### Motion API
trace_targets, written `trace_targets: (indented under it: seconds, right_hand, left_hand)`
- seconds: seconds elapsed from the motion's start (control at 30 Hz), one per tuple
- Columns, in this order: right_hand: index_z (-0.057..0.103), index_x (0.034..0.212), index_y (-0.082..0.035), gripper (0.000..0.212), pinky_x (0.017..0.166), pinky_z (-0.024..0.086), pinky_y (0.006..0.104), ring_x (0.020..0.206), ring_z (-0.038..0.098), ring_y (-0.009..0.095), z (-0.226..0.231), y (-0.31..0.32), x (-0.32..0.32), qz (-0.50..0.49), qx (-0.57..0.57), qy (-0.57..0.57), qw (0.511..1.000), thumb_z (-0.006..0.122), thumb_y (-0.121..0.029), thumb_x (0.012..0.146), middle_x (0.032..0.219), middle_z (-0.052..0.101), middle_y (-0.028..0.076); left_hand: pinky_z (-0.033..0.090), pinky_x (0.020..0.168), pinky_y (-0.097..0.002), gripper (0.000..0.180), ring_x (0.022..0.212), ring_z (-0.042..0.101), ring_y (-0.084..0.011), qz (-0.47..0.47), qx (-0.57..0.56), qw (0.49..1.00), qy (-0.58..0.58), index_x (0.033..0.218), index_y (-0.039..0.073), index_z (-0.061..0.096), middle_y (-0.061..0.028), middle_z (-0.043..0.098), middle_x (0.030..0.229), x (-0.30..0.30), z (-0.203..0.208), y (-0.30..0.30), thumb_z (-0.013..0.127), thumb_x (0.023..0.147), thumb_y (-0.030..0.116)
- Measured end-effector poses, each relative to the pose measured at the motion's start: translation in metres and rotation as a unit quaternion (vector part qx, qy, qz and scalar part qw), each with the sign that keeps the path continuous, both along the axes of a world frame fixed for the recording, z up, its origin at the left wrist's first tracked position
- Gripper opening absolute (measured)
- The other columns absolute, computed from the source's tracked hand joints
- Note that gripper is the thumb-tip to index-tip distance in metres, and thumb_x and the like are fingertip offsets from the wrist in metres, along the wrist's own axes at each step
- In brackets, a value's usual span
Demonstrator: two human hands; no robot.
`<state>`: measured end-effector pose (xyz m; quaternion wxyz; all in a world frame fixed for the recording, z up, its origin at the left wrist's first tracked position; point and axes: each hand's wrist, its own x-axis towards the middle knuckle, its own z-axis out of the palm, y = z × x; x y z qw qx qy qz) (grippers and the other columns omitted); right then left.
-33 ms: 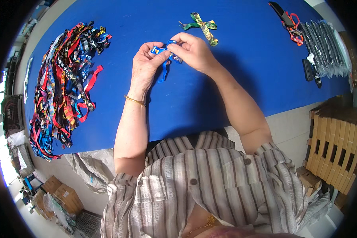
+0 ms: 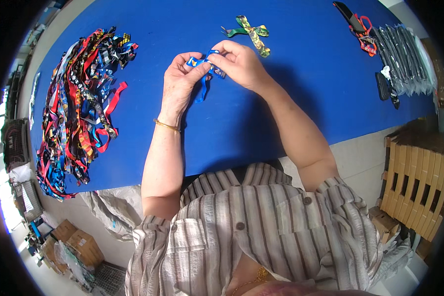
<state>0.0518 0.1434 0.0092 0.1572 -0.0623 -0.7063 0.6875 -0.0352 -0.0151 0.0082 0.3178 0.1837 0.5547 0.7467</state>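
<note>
Over the blue tabletop, both my hands work at a folded blue printed ribbon (image 2: 202,92). My left hand (image 2: 178,81) pinches one side of it between thumb and fingers. The other side is pinched by my right hand (image 2: 242,65), whose fingertips nearly meet the left thumb. A loose end of the ribbon dangles below the left thumb. The fold between the fingertips is partly hidden. Just beyond my right hand, a green and yellow patterned ribbon (image 2: 255,35), crossed into a bow-like shape, lies on the table.
A long heap of multicoloured printed ribbons (image 2: 74,116) covers the table's left side. At the far right are a red-handled tool (image 2: 366,42), a stack of dark items in clear plastic (image 2: 403,59) and a small black object (image 2: 382,87). Cardboard (image 2: 414,182) stands on the right.
</note>
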Motion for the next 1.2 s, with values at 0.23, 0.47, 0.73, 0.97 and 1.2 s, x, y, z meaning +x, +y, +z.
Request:
trace_targets:
  seconds: [0.23, 0.47, 0.73, 0.97, 1.2]
  right_hand:
    - [0.066, 0.096, 0.000, 0.012, 0.057, 0.046, 0.0199, 0.068, 0.058, 0.003, -0.003, 0.008, -0.002, -0.015, -0.024, 0.025, 0.999, 0.065, -0.012, 0.095, 0.078, 0.065, 0.001]
    - [0.067, 0.093, 0.000, 0.018, 0.057, 0.045, 0.0196, 0.067, 0.057, 0.003, -0.008, 0.011, -0.003, -0.038, 0.006, -0.013, 0.999, 0.066, -0.018, 0.095, 0.076, 0.065, 0.000]
    - [0.066, 0.093, 0.001, 0.020, 0.055, 0.043, 0.0198, 0.064, 0.054, 0.003, 0.009, 0.004, 0.003, -0.078, 0.039, -0.019, 0.996, 0.066, -0.019, 0.095, 0.072, 0.062, -0.001]
    - [0.066, 0.094, -0.001, 0.022, 0.044, 0.038, 0.0191, 0.052, 0.049, 0.003, 0.016, 0.005, 0.006, -0.048, -0.008, -0.032, 0.998, 0.065, -0.023, 0.096, 0.065, 0.057, -0.002]
    - [0.065, 0.094, -0.002, 0.023, 0.044, 0.039, 0.0196, 0.051, 0.050, 0.004, 0.015, 0.006, 0.005, -0.038, -0.033, -0.046, 0.998, 0.065, -0.024, 0.096, 0.064, 0.057, -0.001]
  left_hand:
    - [0.051, 0.069, -0.0278, 0.021, 0.074, 0.066, -0.0171, -0.007, 0.019, 0.999, -0.050, 0.105, -0.001, 0.060, -0.0083, 0.067, 0.088, -0.003, 0.002, -0.001, 0.061, 0.099, 0.019]
    - [0.052, 0.069, -0.0285, 0.014, 0.075, 0.067, -0.0186, 0.023, 0.008, 1.000, -0.015, 0.101, 0.001, 0.057, -0.0076, 0.066, 0.085, -0.003, 0.001, -0.001, 0.059, 0.100, 0.016]
    - [0.055, 0.074, -0.0310, 0.014, 0.079, 0.069, -0.0212, 0.045, 0.026, 0.999, -0.008, 0.104, 0.001, 0.056, -0.0110, 0.067, 0.091, -0.008, -0.006, -0.003, 0.057, 0.100, 0.014]
    - [0.055, 0.075, -0.0314, 0.015, 0.079, 0.069, -0.0220, 0.057, 0.079, 0.995, -0.021, 0.104, 0.001, 0.056, -0.0116, 0.068, 0.092, -0.004, 0.001, -0.001, 0.057, 0.100, 0.015]
    - [0.057, 0.071, -0.0291, 0.020, 0.074, 0.068, -0.0175, 0.002, 0.058, 0.996, -0.062, 0.101, 0.000, 0.056, -0.0091, 0.066, 0.089, -0.001, 0.006, 0.003, 0.064, 0.098, 0.018]
